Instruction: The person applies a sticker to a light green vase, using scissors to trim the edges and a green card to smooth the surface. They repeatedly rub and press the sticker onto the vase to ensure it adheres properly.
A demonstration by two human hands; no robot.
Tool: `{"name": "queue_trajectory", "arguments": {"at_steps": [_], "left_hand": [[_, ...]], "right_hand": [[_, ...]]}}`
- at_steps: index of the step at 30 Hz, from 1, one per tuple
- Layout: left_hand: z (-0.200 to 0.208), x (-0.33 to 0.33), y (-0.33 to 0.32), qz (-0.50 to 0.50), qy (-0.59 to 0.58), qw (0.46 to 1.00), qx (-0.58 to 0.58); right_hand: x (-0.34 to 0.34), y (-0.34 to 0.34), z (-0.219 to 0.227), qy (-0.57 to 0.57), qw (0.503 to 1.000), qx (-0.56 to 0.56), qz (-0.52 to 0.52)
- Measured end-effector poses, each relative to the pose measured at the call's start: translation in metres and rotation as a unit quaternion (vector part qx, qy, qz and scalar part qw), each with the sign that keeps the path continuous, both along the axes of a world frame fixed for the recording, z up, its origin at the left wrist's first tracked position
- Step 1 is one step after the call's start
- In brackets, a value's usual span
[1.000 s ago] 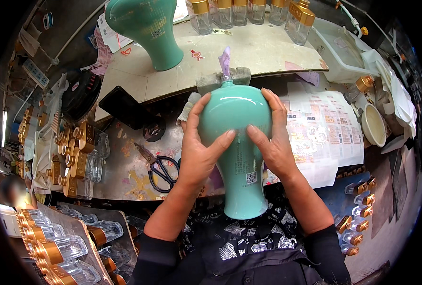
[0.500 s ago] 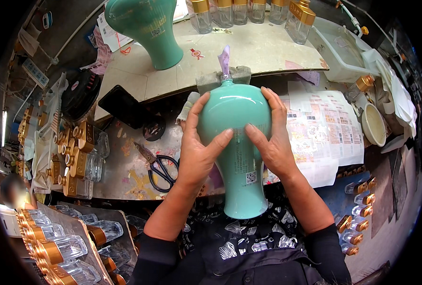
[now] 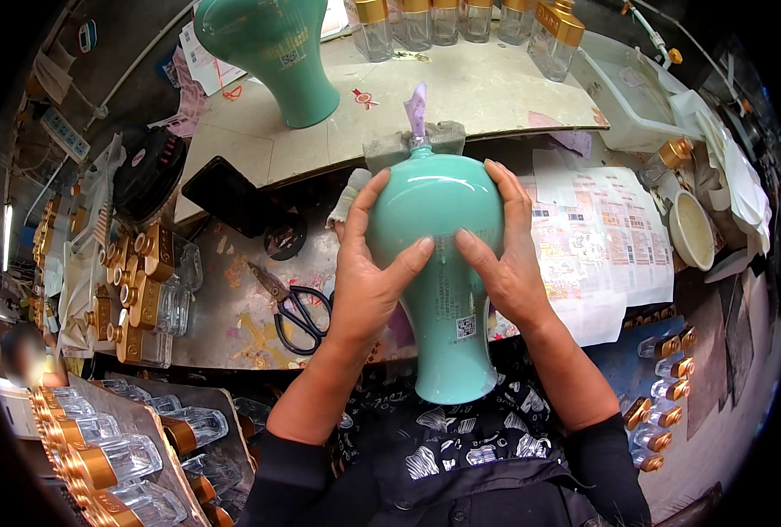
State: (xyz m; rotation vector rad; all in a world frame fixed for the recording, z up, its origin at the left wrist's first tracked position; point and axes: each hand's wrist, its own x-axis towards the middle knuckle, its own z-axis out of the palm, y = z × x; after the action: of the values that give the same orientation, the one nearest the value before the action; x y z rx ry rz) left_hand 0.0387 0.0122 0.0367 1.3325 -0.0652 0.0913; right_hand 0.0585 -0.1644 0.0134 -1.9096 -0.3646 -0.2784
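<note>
A glossy pale green vase (image 3: pixel 439 206) lies between my hands, its narrow neck pointing away and its foot toward my apron. A piece of lilac cloth (image 3: pixel 416 110) sticks out of the neck. Fine print and a small square code show on the side facing up. My left hand (image 3: pixel 366 259) wraps the left shoulder of the vase, thumb on the front. On the other shoulder rests my right hand (image 3: pixel 506 250), its thumb pressed near the print. Beneath the neck is a grey padded rest (image 3: pixel 448 140).
Scissors (image 3: pixel 298 307) and a dark phone (image 3: pixel 224 195) lie to the left. Label sheets (image 3: pixel 597 246) spread at the right. On the raised board (image 3: pixel 390 97) stand another green vase (image 3: pixel 298 75) and several gold-topped glass bottles (image 3: pixel 556 39). More bottles (image 3: pixel 136 457) fill racks at lower left.
</note>
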Motion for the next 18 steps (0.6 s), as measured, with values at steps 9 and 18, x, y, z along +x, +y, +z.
{"name": "queue_trajectory", "arguments": {"at_steps": [9,18], "left_hand": [[-0.0019,0.0003,0.0004,0.005,-0.005,1.0,0.008],[-0.0068,0.0018,0.002,0.006,-0.027,0.999,0.023]], "right_hand": [[0.001,0.0004,-0.0013,-0.009,1.0,-0.006,-0.001],[0.0008,0.0015,-0.0002,-0.002,1.0,-0.003,-0.003]]}}
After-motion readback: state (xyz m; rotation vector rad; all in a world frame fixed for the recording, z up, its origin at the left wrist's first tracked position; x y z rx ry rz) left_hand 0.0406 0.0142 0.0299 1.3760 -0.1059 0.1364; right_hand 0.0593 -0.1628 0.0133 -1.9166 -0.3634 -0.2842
